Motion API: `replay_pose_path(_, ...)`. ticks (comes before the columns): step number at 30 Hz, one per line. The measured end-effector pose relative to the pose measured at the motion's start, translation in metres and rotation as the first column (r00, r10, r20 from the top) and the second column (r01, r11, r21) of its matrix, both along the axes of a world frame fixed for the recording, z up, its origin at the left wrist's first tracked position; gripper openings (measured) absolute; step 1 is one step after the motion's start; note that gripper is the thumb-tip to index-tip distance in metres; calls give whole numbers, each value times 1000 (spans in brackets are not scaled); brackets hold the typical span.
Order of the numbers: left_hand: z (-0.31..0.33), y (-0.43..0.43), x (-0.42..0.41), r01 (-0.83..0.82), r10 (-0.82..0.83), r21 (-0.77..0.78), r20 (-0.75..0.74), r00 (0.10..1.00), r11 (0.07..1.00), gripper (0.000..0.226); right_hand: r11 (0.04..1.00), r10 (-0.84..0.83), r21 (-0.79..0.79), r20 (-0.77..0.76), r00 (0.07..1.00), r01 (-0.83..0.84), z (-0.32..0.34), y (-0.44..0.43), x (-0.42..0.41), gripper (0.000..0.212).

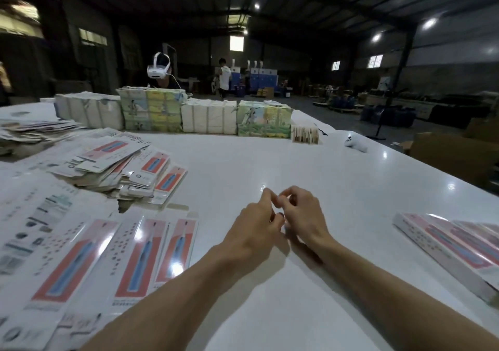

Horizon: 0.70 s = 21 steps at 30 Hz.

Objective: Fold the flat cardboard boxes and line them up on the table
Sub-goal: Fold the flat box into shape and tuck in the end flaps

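Meeting fingertip to fingertip, left hand (pixel 255 222) and right hand (pixel 303 215) curl on nothing visible; flat toothbrush boxes (pixel 137 258) lie left of the fingers, long axes pointing away, nearer the left hand.

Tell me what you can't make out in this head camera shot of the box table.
Head view, left hand and right hand: curled fingers hide whether they pinch anything.
Head view, folded boxes: right edge cuts the row, no count.
Head view, flat boxes: print blurred, unreadable.
Head view, white object at far right: too small to name.
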<state>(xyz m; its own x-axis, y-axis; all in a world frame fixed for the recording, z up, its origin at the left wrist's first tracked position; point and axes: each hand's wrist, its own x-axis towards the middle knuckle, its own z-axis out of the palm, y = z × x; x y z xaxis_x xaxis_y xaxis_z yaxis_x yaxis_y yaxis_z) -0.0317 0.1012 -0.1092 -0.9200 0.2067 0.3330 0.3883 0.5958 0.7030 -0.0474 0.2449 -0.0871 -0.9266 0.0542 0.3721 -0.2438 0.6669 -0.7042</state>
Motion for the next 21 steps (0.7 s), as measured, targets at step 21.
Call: replay_pose_path(21, 101, -136, 75, -241, 663, -899, 70, 745, 365, 74, 906, 242, -343, -64, 968, -249, -26, 13, -24, 24)
